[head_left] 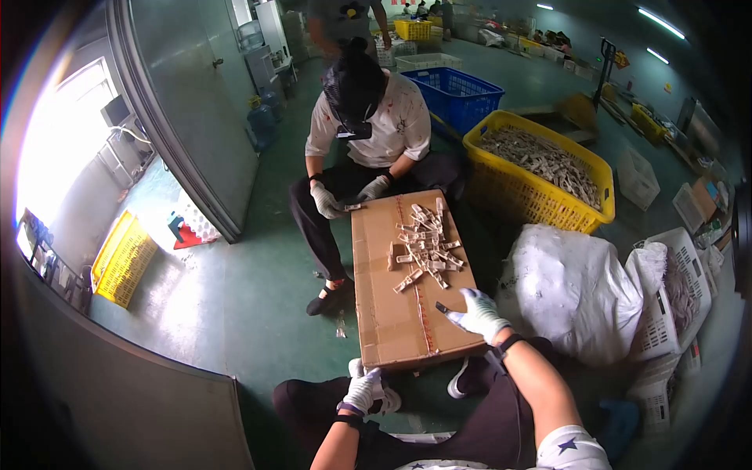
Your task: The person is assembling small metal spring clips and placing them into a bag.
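A large brown cardboard box lies before me with a loose pile of beige, clip-like pieces on top. My right hand, in a whitish glove, is above the box's near right part. Between its thumb and fingers sticks out a small, dark, flat-ended object whose kind I cannot make out. My left hand, also gloved, is low at the box's near left corner with its fingers curled in. What it holds, if anything, is hidden.
Across the box sits another person with gloved hands, one holding a small piece. Yellow basket heaped with similar pieces stands far right, beside a blue crate. A white sack bulges at right. A metal door stands left.
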Available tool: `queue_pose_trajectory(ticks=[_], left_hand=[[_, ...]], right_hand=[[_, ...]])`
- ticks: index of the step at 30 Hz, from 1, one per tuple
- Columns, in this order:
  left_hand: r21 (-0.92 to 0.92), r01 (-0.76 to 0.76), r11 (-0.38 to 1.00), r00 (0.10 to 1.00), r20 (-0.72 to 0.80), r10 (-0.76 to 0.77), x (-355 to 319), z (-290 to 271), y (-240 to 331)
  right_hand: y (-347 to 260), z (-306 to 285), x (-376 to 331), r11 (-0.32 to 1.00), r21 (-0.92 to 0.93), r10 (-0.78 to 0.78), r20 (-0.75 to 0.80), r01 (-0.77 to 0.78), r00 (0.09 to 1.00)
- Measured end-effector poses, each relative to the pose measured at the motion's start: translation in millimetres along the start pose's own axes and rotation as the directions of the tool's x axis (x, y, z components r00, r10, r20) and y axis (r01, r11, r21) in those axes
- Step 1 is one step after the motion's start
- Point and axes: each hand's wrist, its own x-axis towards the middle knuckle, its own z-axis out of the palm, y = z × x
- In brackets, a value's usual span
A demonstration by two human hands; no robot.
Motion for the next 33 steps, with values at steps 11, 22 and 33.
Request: queue_pose_trajectory(ticks=[11,22,33], left_hand=[[-0.071,0.172,0.983,0.985,0.041,-0.169,-26.2,38.1,49.2],[0.263,-0.209,0.942,0.950,0.283,0.131,10.8,2.0,0.8],[0.435,0.277,0.856,0.958,-0.187,-0.216,-37.0,88.0,67.2]], right_hand=[[240.5,-96.9,-63.7,0.871,0.272,0.433,-0.034,-0.409,0.901],[369.8,-37.8,-210.8,0.569,0.152,0.816,-0.226,-0.808,0.532],[453.7,-151.2,-208.9,0.311,-0.020,0.774,-0.574,-0.950,0.265]])
